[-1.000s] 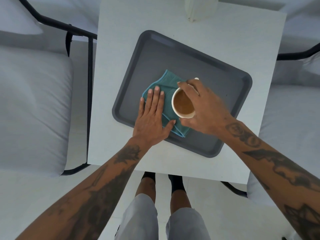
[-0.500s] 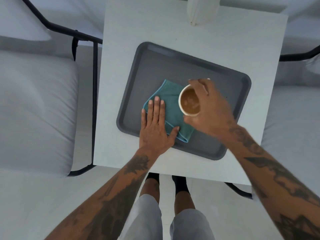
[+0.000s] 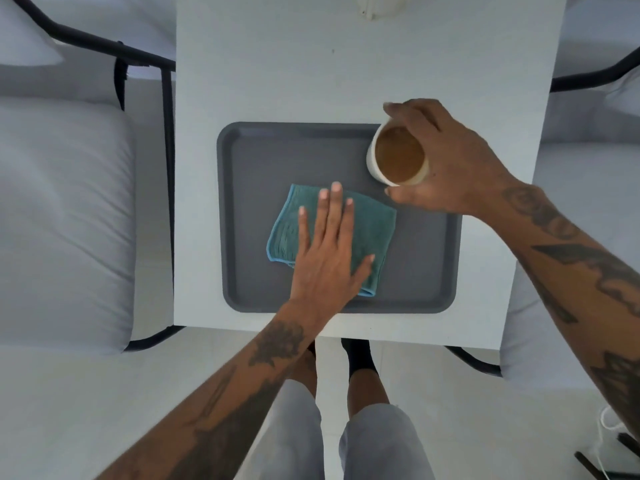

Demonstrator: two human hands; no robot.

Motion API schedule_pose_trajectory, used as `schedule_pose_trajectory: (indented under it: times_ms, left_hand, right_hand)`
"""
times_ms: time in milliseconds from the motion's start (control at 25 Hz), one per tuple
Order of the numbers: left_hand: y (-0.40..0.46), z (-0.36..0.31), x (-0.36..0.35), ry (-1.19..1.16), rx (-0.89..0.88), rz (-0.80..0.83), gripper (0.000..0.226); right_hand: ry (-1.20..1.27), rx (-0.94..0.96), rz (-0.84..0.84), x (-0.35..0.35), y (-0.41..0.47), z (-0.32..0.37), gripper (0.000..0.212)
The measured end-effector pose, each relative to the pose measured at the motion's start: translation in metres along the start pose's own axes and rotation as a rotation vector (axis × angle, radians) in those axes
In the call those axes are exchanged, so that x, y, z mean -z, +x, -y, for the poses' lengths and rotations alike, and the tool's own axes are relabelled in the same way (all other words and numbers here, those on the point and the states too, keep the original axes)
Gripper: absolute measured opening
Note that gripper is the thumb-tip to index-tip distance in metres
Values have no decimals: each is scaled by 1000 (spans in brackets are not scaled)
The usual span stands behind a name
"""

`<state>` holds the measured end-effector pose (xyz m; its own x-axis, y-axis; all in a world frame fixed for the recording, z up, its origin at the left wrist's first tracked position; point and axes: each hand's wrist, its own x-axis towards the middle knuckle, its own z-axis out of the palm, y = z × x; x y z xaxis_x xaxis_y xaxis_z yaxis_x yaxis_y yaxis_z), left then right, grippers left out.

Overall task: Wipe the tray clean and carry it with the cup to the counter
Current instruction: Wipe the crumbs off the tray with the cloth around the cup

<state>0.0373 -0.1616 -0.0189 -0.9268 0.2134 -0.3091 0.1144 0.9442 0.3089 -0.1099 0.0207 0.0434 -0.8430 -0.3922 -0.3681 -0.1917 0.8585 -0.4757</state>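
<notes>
A dark grey tray (image 3: 249, 161) lies on the white table (image 3: 311, 74). A folded teal cloth (image 3: 370, 226) rests on the tray's middle. My left hand (image 3: 327, 258) lies flat on the cloth, fingers spread and pointing away from me. A white cup (image 3: 398, 157) filled with brown drink is over the tray's far right corner; whether it rests on the tray I cannot tell. My right hand (image 3: 446, 168) grips it from the right side, thumb and fingers around its rim and wall.
White cushioned chairs with black metal frames stand close on the left (image 3: 62, 220) and right (image 3: 588, 140) of the table. A white object (image 3: 377, 5) stands at the table's far edge. My legs (image 3: 346, 410) are at the near edge.
My right hand has carried the cup from beside the cloth to the tray's far right corner. My left hand stays flat on the cloth. The view shifted, so the tray looks squared up.
</notes>
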Motion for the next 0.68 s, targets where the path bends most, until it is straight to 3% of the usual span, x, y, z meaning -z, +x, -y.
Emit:
schedule_pose_trajectory:
  times_ms: [120,280,360,400,480,520,680]
  left_hand:
    - [4,8,-15,92,-11,74,99]
    - [-2,9,-25,108,21,47,98]
    - [-2,8,-27,111,28,31,97]
    - [-2,8,-27,113,33,32,97]
    - [-1,9,-28,123,49,31,96]
    - [-1,7,-28,130,61,24,94]
    - [-3,-2,-33,145,17,9,71]
  right_hand:
    - [-10,44,39,-10,-5,6,101]
    - [-13,60,77,-21,-4,13,103]
    - [58,-4,-3,-23,-15,14,104]
    - [116,-63,-114,-28,-29,13,97]
    - [194,-217,-386,-53,-72,11,66]
    - [168,-300,-445,-70,-95,9,51]
    - [23,-485,-264,-129,-134,-6,23]
